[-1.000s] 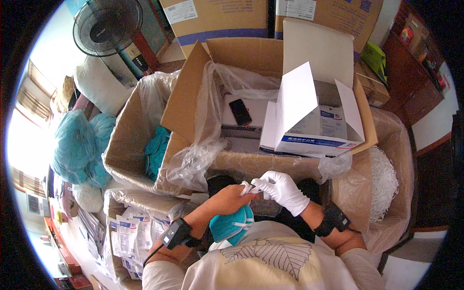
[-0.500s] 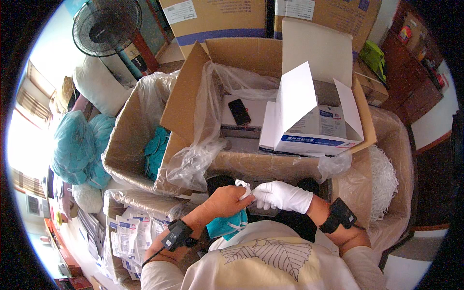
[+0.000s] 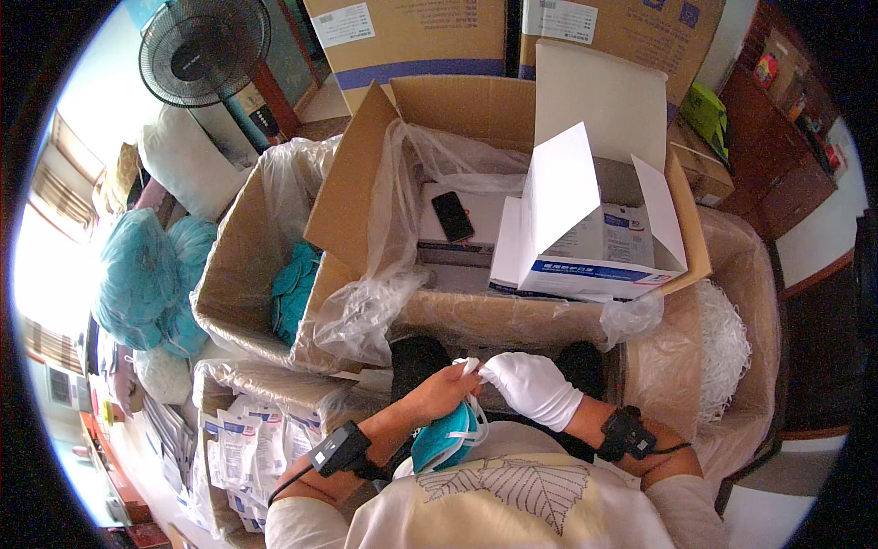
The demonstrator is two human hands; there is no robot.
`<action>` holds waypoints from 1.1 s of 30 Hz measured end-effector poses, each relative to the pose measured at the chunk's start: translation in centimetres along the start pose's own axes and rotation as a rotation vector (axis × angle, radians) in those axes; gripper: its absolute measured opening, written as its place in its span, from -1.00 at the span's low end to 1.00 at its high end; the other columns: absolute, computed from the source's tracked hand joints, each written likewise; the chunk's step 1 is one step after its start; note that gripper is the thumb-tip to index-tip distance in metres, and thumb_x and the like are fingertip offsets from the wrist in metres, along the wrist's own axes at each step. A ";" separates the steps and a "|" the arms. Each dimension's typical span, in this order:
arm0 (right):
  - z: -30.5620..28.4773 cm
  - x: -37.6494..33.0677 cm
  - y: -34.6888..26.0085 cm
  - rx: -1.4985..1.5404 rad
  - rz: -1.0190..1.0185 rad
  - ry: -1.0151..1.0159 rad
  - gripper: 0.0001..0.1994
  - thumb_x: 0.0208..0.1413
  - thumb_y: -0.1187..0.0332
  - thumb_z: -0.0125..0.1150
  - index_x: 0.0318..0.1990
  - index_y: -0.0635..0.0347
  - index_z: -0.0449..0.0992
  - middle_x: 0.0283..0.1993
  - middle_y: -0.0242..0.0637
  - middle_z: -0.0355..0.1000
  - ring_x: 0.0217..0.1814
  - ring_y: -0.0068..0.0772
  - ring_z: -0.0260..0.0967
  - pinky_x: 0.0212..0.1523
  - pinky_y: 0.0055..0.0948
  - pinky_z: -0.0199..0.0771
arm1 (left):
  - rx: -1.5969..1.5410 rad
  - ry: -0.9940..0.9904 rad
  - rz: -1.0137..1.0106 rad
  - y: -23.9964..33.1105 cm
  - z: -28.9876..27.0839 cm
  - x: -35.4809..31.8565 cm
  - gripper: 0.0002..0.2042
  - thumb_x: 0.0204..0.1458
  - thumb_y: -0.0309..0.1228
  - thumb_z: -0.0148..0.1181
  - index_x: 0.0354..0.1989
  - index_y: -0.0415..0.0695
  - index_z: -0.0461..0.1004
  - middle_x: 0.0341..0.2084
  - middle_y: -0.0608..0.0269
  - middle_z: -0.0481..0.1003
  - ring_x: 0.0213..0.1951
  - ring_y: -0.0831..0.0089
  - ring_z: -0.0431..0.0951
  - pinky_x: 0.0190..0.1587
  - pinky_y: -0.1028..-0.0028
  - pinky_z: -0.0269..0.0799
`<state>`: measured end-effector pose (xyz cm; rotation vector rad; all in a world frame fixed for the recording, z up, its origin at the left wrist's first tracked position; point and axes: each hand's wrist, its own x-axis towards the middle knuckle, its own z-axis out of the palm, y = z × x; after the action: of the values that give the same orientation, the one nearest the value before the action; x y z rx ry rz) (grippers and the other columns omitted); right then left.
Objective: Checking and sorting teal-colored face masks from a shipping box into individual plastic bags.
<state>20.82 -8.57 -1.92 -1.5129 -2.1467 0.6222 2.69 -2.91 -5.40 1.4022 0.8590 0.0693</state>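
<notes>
A teal cup-shaped face mask [image 3: 446, 434] with white straps hangs just below my hands, in front of my shirt. My bare left hand [image 3: 443, 392] is closed, pinching white strap material [image 3: 471, 366] at the fingertips. Wearing a white glove, my right hand [image 3: 533, 384] meets it there, fingers bent and closed on the same white material. Exactly how the strap runs between the fingers is hidden.
Ahead stands a large carton [image 3: 457, 316] lined with plastic, holding a black phone [image 3: 452, 216] on a box and an open white box [image 3: 594, 274] of packets. Teal masks [image 3: 294, 288] fill a carton to the left; sealed packets [image 3: 251, 448] lie nearer. White strands [image 3: 725, 348] sit at right.
The mask has swung slightly right and turned, showing more of its straps. My left hand has shifted a little right and down; my gloved right hand has tilted, its wrist lower.
</notes>
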 end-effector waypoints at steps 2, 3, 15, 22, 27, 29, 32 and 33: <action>0.1 -0.1 -0.3 0.053 0.027 0.052 -0.87 0.10 0.33 -0.08 -0.35 0.17 0.34 -0.43 -0.11 0.40 -0.39 -0.05 0.38 -0.43 -0.23 0.38 | 0.186 0.035 0.057 0.3 -0.2 -0.1 -0.75 0.09 -0.27 -0.13 -0.30 -0.20 0.37 -0.41 0.15 0.46 -0.39 0.31 0.45 -0.30 0.35 0.35; 0.2 -0.2 -0.6 0.099 0.054 0.074 -0.87 0.10 0.34 -0.08 -0.35 0.18 0.34 -0.43 -0.10 0.40 -0.38 -0.03 0.38 -0.42 -0.23 0.37 | 0.368 0.064 0.101 0.8 -0.3 -0.1 -0.75 0.08 -0.27 -0.11 -0.31 -0.21 0.37 -0.39 0.08 0.45 -0.39 0.23 0.47 -0.30 0.30 0.36; -1.7 -0.1 -1.0 0.520 0.314 -0.666 -0.70 0.16 0.19 -0.13 -0.23 0.26 0.39 -0.42 -0.08 0.41 -0.36 -0.13 0.38 -0.27 -0.29 0.34 | 0.940 -0.139 0.386 2.2 -0.2 -2.0 -0.81 0.00 -0.30 -0.03 -0.40 -0.17 0.37 -0.44 0.03 0.42 -0.34 0.02 0.46 -0.31 0.18 0.39; -5.8 -1.6 -2.0 0.543 0.122 -0.765 -0.67 0.17 0.11 -0.13 -0.30 0.22 0.38 -0.38 -0.12 0.41 -0.34 -0.17 0.36 -0.25 -0.31 0.34 | 0.614 -0.329 0.497 4.2 -2.1 -4.8 -0.88 -0.07 -0.41 0.02 -0.36 -0.15 0.38 -0.47 0.05 0.42 -0.35 0.04 0.45 -0.35 0.20 0.38; -9.2 -5.0 -3.8 0.649 -0.035 -0.687 -0.69 0.19 0.17 -0.14 -0.38 0.27 0.33 -0.49 -0.08 0.28 -0.46 -0.23 0.27 -0.35 -0.38 0.30 | 0.583 -0.544 0.654 5.7 -1.1 -7.0 -0.87 -0.15 -0.45 0.04 -0.42 -0.17 0.29 -0.46 0.11 0.35 -0.35 0.06 0.40 -0.37 0.21 0.34; -10.1 -5.4 -3.6 0.686 -0.006 -0.736 -0.69 0.19 0.17 -0.13 -0.38 0.27 0.34 -0.48 -0.08 0.28 -0.46 -0.22 0.26 -0.35 -0.38 0.30 | 0.604 -0.560 0.672 5.8 -0.9 -7.3 -0.87 -0.16 -0.45 0.05 -0.44 -0.18 0.28 -0.48 0.11 0.35 -0.37 0.07 0.40 -0.38 0.21 0.33; -10.7 -6.0 -3.1 0.718 0.036 -0.809 -0.69 0.18 0.16 -0.12 -0.34 0.27 0.36 -0.47 -0.10 0.30 -0.44 -0.26 0.29 -0.33 -0.41 0.31 | 0.558 -0.584 0.664 5.7 -0.5 -7.5 -0.87 -0.18 -0.46 0.06 -0.46 -0.19 0.27 -0.49 0.10 0.34 -0.39 0.06 0.39 -0.38 0.22 0.33; -11.0 -6.2 -2.9 0.744 0.072 -0.833 -0.69 0.19 0.16 -0.12 -0.33 0.27 0.36 -0.47 -0.11 0.31 -0.44 -0.28 0.29 -0.33 -0.41 0.32 | 0.530 -0.592 0.656 5.7 -0.3 -7.5 -0.86 -0.19 -0.46 0.07 -0.47 -0.19 0.26 -0.49 0.10 0.34 -0.39 0.06 0.39 -0.38 0.22 0.33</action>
<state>26.96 -14.14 7.99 -0.9770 -1.9510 2.0765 -0.27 -5.26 3.24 2.0147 -0.1133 -0.0800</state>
